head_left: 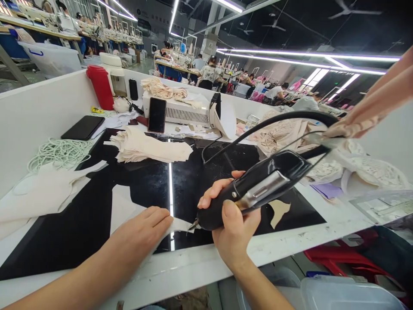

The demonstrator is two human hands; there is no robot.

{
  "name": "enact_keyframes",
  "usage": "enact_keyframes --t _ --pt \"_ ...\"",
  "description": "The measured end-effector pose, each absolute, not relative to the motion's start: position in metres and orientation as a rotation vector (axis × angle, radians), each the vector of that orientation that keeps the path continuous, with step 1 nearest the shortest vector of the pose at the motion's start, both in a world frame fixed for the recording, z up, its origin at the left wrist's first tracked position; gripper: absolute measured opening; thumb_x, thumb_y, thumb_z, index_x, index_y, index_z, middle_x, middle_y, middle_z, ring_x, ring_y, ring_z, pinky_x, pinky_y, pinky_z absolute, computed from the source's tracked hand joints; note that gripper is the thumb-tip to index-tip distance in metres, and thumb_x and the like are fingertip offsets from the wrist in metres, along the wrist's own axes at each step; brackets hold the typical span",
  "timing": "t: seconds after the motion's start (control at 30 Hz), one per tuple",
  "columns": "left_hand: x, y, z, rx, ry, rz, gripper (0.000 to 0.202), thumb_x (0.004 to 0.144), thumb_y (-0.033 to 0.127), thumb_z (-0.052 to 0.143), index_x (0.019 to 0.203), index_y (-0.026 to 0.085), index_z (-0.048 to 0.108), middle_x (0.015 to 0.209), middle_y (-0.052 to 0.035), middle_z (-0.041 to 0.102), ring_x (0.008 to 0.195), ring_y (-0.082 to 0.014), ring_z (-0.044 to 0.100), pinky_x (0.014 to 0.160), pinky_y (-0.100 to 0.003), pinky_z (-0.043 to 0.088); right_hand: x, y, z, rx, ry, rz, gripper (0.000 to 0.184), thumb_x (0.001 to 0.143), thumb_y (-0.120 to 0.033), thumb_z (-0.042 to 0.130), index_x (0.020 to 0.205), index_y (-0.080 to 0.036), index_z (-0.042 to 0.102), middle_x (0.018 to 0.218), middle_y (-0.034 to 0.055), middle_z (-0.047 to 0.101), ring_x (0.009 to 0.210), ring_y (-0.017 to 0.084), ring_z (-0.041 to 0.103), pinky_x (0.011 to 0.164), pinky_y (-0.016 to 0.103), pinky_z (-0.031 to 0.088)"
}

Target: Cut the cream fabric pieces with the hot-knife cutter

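My right hand [234,230] is wrapped round a black corded hand tool [254,185] with a metal lever and a pointed metal tip. The tip touches the right end of a white fabric piece [122,202] on the glossy black board [200,185]. Flat on that fabric lies my left hand [148,226], fingers stretched out and together, covering its middle. A small beige scrap [278,212] rests right of the tool. Behind, a stack of cream fabric pieces [151,148] lies on the board; other white pieces [48,189] are at the left.
A phone [157,115] leans on a white vented box [177,110]. Pale green cord [61,155], a black flat case [82,128] and a red container [100,87] stand left. Lace pieces [287,133] are heaped right. The tool's cable [274,118] rises to a blurred pinkish strip. People sew farther back.
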State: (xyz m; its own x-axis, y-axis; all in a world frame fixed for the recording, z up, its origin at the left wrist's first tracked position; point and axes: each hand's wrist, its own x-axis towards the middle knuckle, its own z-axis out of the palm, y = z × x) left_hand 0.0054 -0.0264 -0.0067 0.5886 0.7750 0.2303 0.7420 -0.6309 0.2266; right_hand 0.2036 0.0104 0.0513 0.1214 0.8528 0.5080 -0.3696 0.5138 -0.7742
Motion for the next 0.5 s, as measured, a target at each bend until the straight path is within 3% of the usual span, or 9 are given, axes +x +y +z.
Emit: enact_keyframes --t 0.17,0.27,0.37,0.43,0.5 --pt "0.002 -0.028 0.001 2.785 1.241 0.401 0.053 0.078 -0.01 0.047 0.122 0.014 0.063 0.124 -0.0113 0.069 0.106 -0.0241 0.067 0.089 -0.033 0.059 0.202 0.007 0.053 -0.539 -1.122 0.956 0.035 0.093 -0.037 0.076 0.122 -0.03 0.058 0.088 -0.0049 0.068 0.063 0.01 0.065 0.059 0.027 0.058" --pt "0.009 -0.032 0.005 2.896 1.282 0.3 0.039 0.089 -0.005 0.052 0.121 0.013 0.066 0.121 -0.0117 0.07 0.103 -0.0255 0.068 0.086 -0.036 0.058 0.202 0.005 0.053 -0.534 -1.129 0.954 0.037 0.093 -0.039 0.077 0.123 -0.03 0.057 0.088 -0.0047 0.068 0.063 0.01 0.065 0.059 0.026 0.057" --pt "0.02 -0.037 0.005 3.03 1.295 0.253 0.026 0.103 0.023 0.062 0.126 0.013 0.066 0.115 -0.0118 0.072 0.101 -0.0284 0.069 0.087 -0.041 0.058 0.202 0.004 0.051 -0.538 -1.134 0.966 0.039 0.092 -0.04 0.077 0.124 -0.03 0.056 0.088 -0.0043 0.068 0.064 0.011 0.065 0.057 0.026 0.056" --pt "0.026 -0.041 0.003 3.032 1.352 0.245 0.046 0.098 0.043 0.072 0.131 0.013 0.064 0.112 -0.0125 0.072 0.103 -0.0316 0.069 0.087 -0.044 0.058 0.201 0.003 0.05 -0.541 -1.138 0.98 0.04 0.093 -0.04 0.076 0.125 -0.031 0.055 0.088 -0.0037 0.068 0.064 0.011 0.065 0.056 0.026 0.056" --pt "0.03 -0.045 -0.001 3.022 1.406 0.239 0.063 0.09 0.053 0.078 0.135 0.012 0.062 0.115 -0.015 0.072 0.106 -0.0352 0.068 0.089 -0.046 0.057 0.201 0.003 0.05 -0.537 -1.137 0.984 0.04 0.093 -0.039 0.076 0.125 -0.031 0.055 0.088 -0.0034 0.068 0.064 0.012 0.065 0.057 0.026 0.056"
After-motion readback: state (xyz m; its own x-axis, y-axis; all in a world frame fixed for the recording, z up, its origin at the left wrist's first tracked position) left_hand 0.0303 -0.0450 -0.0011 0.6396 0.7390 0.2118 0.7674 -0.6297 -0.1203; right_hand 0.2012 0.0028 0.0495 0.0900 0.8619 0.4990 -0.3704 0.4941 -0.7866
